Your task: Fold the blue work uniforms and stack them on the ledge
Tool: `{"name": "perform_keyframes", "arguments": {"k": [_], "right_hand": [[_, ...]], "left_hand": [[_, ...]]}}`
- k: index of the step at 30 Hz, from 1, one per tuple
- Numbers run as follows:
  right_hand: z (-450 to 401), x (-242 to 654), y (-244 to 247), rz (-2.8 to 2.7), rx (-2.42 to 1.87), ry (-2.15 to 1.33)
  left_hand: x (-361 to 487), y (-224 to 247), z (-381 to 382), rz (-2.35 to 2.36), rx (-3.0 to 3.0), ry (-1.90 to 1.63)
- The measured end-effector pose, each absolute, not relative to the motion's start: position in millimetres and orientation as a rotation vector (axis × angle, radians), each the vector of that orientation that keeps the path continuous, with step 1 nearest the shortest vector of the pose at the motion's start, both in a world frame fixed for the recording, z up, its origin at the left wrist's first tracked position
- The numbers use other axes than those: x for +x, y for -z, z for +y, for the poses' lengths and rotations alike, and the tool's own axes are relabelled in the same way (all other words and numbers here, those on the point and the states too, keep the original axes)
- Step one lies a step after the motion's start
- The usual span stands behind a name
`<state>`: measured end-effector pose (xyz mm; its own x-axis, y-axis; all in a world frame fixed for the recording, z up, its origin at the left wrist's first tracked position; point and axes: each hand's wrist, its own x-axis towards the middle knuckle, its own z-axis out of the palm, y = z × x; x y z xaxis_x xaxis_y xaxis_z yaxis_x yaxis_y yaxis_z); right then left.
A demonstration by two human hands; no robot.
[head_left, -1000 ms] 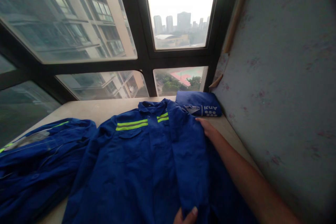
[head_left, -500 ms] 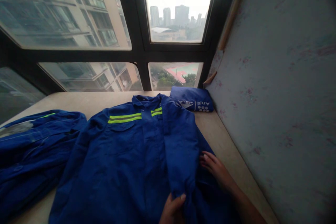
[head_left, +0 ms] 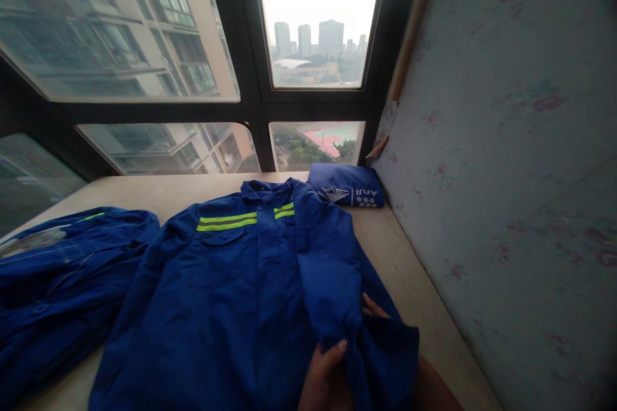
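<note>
A blue work jacket [head_left: 231,308] with yellow-green reflective strips lies front up, its collar towards the window. One sleeve [head_left: 328,270] is folded down over the jacket's front on the right. At the bottom, my left hand [head_left: 325,376] pinches this sleeve, thumb on top and the other fingers under the cloth. My right hand [head_left: 375,307] is at the sleeve's right side, mostly covered by a raised flap of blue cloth. Only part of its fingers shows, against the sleeve, so their grip is hidden.
Another blue garment [head_left: 72,282] lies bunched on the left. At the back right, a folded blue item [head_left: 347,185] with white lettering rests near the patterned wall [head_left: 506,173]. The pale ledge [head_left: 409,257] runs up to dark-framed windows [head_left: 255,109].
My right hand has moved in under the cloth, and a flap now stands over its wrist. My left hand keeps its pinch on the sleeve. The view has shifted slightly.
</note>
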<state>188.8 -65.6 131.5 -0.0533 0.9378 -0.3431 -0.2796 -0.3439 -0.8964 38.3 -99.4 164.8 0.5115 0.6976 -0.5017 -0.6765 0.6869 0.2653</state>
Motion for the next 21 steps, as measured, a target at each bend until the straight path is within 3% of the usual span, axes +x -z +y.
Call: {"name": "perform_keyframes", "arguments": {"k": [4, 11, 21], "right_hand": [[-71, 195, -140, -0.687, -1.246, -1.712], [-76, 225, -181, -1.037, -1.675, -0.996], [-141, 243, -127, -1.081, -1.735, -1.220]], "left_hand": [[34, -133, -111, 0.752, 0.127, -0.801], [36, -118, -120, 0.972, 0.404, -0.846], [42, -96, -141, 1.033, 0.403, -0.887]]}}
